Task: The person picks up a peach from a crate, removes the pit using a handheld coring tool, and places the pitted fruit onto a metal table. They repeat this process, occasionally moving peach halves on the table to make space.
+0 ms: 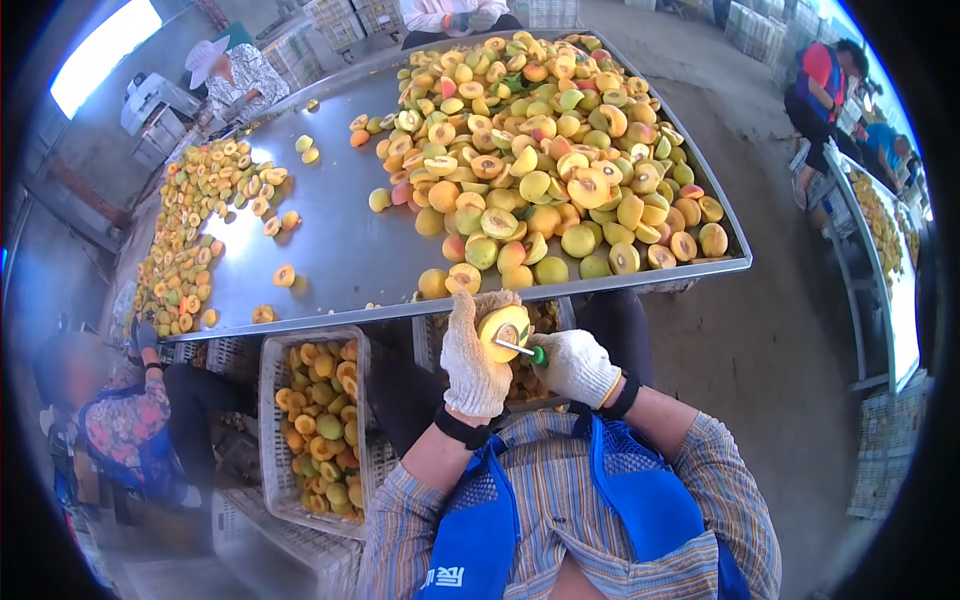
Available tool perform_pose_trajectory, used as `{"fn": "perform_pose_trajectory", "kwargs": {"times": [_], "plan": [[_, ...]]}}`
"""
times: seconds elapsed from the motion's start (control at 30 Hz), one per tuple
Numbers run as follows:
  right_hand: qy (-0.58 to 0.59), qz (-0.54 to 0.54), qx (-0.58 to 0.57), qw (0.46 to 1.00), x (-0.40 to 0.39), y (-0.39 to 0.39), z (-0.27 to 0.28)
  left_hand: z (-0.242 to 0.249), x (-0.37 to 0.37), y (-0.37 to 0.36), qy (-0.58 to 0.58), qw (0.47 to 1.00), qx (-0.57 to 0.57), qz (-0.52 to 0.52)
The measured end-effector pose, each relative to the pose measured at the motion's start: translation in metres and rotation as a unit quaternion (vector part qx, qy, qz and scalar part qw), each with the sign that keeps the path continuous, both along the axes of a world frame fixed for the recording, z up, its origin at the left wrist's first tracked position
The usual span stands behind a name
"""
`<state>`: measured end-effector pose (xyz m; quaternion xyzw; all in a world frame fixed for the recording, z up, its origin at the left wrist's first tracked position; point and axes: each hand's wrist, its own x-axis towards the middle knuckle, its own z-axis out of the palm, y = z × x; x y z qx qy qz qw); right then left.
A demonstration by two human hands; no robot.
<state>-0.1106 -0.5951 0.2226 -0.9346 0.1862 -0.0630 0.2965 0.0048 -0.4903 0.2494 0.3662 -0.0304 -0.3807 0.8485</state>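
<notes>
My left hand, in a white knit glove, is closed around a halved peach with its cut face toward my right side. The pit area shows brown in the middle of the cut flesh. In my gloved right hand is a pitting tool with a green handle and a thin metal shaft. The shaft's tip lies at the pit area. Both hands are just off the near edge of the metal table, in front of a large heap of halved peaches.
A second pile of peach halves lies along the table's left side. Below the edge stands a white crate of halves; another crate is partly hidden beneath my hands. People sit at the left and far sides; others work at a table on the right.
</notes>
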Motion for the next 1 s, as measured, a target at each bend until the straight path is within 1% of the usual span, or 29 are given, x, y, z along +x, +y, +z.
{"fn": "perform_pose_trajectory", "kwargs": {"times": [0.07,0.13,0.17,0.2,0.23,0.27,0.3,0.33,0.37,0.4,0.43,0.47,0.5,0.53,0.57,0.6,0.63,0.67,0.7,0.73,0.77,0.8,0.87,0.9,0.93,0.97,1.0], "plan": [[-0.02,0.0,0.01,1.0,-0.004,0.003,0.002,0.003,0.0,-0.003,-0.003,1.0,0.023,0.0],[0.028,0.037,0.186,0.982,-0.011,0.013,0.009,0.014,0.001,-0.001,-0.003,0.998,0.016,-0.053],[-0.012,0.046,0.133,0.99,-0.011,0.012,-0.005,0.014,0.001,-0.002,-0.001,0.998,0.016,-0.054],[-0.011,0.046,0.134,0.99,-0.011,0.012,0.002,0.014,0.002,-0.002,-0.026,0.998,0.014,-0.05],[0.019,0.024,0.13,0.991,-0.01,0.012,0.015,0.014,0.002,-0.002,-0.05,0.998,0.013,-0.045],[0.049,0.003,0.125,0.991,-0.009,0.013,0.022,0.013,0.005,-0.001,-0.049,0.998,0.014,-0.045],[0.073,0.073,0.132,0.986,-0.007,0.013,0.012,0.014,0.009,-0.001,-0.043,0.996,-0.026,-0.075],[-0.053,0.174,0.264,0.947,-0.009,0.012,0.005,0.014,0.011,-0.001,-0.036,0.992,-0.064,-0.105],[-0.071,0.18,0.305,0.933,-0.009,0.014,-0.001,0.015,0.01,-0.001,-0.024,0.986,-0.109,-0.121],[-0.089,0.187,0.343,0.916,-0.008,0.016,0.001,0.014,0.012,-0.001,-0.023,0.986,-0.111,-0.12],[-0.032,0.151,0.233,0.96,-0.006,0.013,0.005,0.01,0.015,0.0,-0.051,0.988,-0.085,-0.118],[0.024,0.112,0.119,0.986,-0.004,0.009,0.01,0.008,0.016,0.001,-0.079,0.988,-0.058,-0.116],[0.029,0.056,0.038,0.997,-0.003,0.007,0.012,0.012,0.018,0.001,-0.162,0.979,0.023,-0.12],[0.007,0.079,-0.003,0.997,-0.002,-0.001,0.009,0.017,0.017,0.003,-0.159,0.98,0.025,-0.119],[0.04,0.084,0.033,0.995,-0.005,0.001,0.01,0.024,0.015,0.005,-0.225,0.958,0.103,-0.146],[0.072,0.088,0.069,0.991,-0.006,0.004,0.014,0.028,0.016,0.007,-0.289,0.925,0.18,-0.171],[0.06,0.148,0.221,0.962,-0.01,0.006,0.002,0.011,0.024,0.01,-0.257,0.935,0.109,-0.218],[0.048,0.205,0.366,0.907,-0.012,0.007,-0.01,0.002,0.025,0.01,-0.256,0.936,0.108,-0.216],[0.124,0.225,0.531,0.808,-0.01,0.009,0.006,0.0,0.023,0.008,-0.191,0.953,-0.02,-0.233],[0.107,0.225,0.558,0.791,-0.009,0.015,-0.007,-0.002,0.02,0.008,-0.122,0.951,-0.147,-0.245],[0.093,0.206,0.553,0.802,-0.009,0.018,-0.007,-0.003,0.018,0.006,-0.057,0.978,-0.1,-0.174],[0.08,0.19,0.545,0.813,-0.008,0.018,-0.004,0.01,0.018,0.005,0.022,0.997,-0.02,-0.073],[0.149,0.134,0.556,0.807,-0.009,0.009,0.01,-0.022,0.052,0.018,0.054,0.996,-0.068,-0.015],[0.087,0.133,0.491,0.856,-0.009,0.005,-0.015,-0.027,0.067,0.037,0.034,0.999,-0.04,0.008],[0.024,0.095,0.419,0.903,-0.01,0.004,-0.029,-0.032,0.085,0.06,0.011,0.999,-0.04,0.028],[0.084,0.043,0.447,0.89,-0.011,0.001,-0.018,-0.03,0.097,0.087,-0.005,0.994,0.045,0.1],[0.143,-0.011,0.47,0.871,-0.009,-0.002,-0.007,-0.038,0.113,0.119,-0.087,0.973,0.128,0.172]]}}
